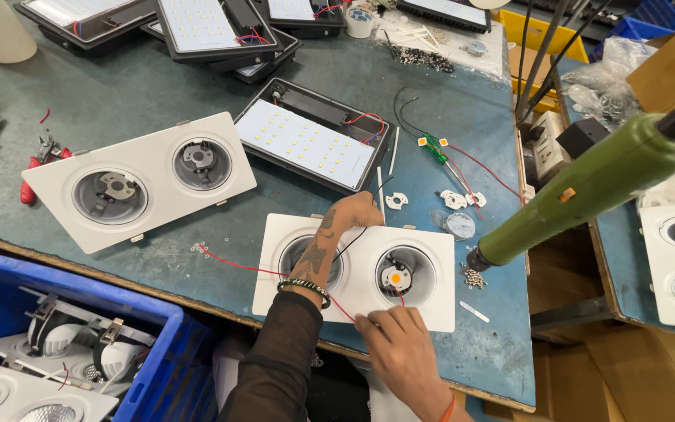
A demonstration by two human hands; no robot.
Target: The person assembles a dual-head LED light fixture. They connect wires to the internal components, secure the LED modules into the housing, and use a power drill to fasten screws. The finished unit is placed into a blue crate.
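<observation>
White twin downlight frame (pixel 353 270) on green table (pixel 158 94), left hand (pixel 337 230) resting curled, right fingers (pixel 373 322) pinching red wire (pixel 236 266).

Two hands are in view: left hand (pixel 336 234) and right hand (pixel 401 344). Two complete white twin-socket light housings lie on the bench, the near housing (pixel 431 305) and the far housing (pixel 146 176). One open LED panel (pixel 305 142) lies flat nearby. One green power screwdriver (pixel 587 191) hangs. One blue crate (pixel 158 344) holds further housings.
</observation>
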